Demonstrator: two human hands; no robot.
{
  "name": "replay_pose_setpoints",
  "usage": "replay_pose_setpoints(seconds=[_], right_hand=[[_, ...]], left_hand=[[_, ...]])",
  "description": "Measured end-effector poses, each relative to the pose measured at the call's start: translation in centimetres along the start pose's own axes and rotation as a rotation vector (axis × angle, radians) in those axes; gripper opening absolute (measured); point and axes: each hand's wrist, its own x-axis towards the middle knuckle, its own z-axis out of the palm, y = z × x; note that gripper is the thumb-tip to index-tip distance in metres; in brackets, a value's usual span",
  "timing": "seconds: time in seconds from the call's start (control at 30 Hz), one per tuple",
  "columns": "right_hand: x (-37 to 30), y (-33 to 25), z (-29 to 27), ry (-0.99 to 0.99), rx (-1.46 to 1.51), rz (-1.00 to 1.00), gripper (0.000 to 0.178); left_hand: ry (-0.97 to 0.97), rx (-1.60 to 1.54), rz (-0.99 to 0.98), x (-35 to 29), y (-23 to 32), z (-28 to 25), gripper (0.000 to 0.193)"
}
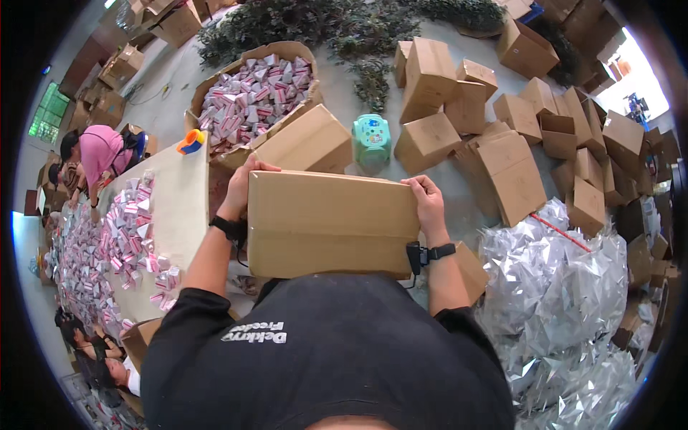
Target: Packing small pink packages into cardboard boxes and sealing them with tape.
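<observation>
A plain brown cardboard box (330,226) is held level in front of my body, between both hands. My left hand (245,180) grips its far left corner, fingers bent over the upper edge. At the far right corner, my right hand (426,199) is closed on the same box with the fingertips curled over its edge. Just beyond it stands another closed cardboard box (312,140). Behind that is a large open carton (195,107) filled with small silver and pink wrapped packets (254,93).
To the left, a pale table (175,215) bears heaped packets and an orange-blue tape dispenser (191,142); people work along it. A turquoise plastic stool (371,141) stands ahead. Cardboard boxes (512,175) crowd the right, above silver plastic bags (552,287). Dark foliage (308,29) lies at the back.
</observation>
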Motion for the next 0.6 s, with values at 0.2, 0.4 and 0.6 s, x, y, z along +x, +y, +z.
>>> replay_pose_setpoints(seconds=[0.2,0.4,0.6], right_hand=[[-1.3,-0.3,-8.6,0.212,-0.117,-0.066,0.020],[1.0,0.6,-16.6,0.415,-0.029,-0.026,0.018],[8.4,-2.4,-21.5,0.525,-0.214,-0.057,0.019]], left_hand=[[-0.173,0.192,-0.105,8.8,0.4,9.2,0.065],[-0.389,0.066,-0.131,21.1,-3.8,16.3,0.064],[-0.434,0.008,-0.226,34.6,-6.0,22.0,0.059]])
